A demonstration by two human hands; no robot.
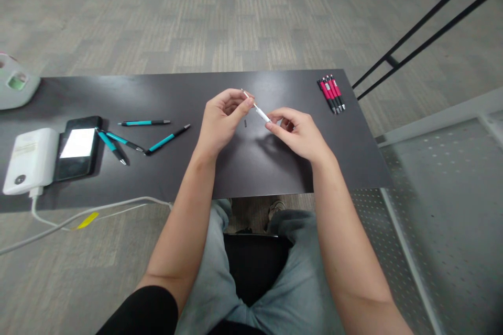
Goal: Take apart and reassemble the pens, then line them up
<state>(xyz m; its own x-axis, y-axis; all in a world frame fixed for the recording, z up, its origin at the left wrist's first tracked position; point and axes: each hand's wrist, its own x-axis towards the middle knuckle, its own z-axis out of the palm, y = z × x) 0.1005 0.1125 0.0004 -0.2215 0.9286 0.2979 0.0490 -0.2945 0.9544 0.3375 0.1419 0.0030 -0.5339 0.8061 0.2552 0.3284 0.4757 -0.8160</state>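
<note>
My left hand (223,118) pinches a thin white pen refill (247,95) between thumb and fingertips, and its narrow end points up and away to the left. In my right hand (296,131), the thumb and index finger close on a white pen barrel (263,114). Refill and barrel lie along one slanted line just above the table; I cannot tell how far one sits inside the other. A small dark piece (245,123), too tiny to identify, lies on the tabletop below and between my hands.
On the dark table (267,178), several blue-and-black pens (168,140) lie scattered to the left. Beyond them are a black phone-like device (78,144) and a white power bank (31,159) with a cable (118,202). Several pink-and-black pens (332,94) lie together at far right.
</note>
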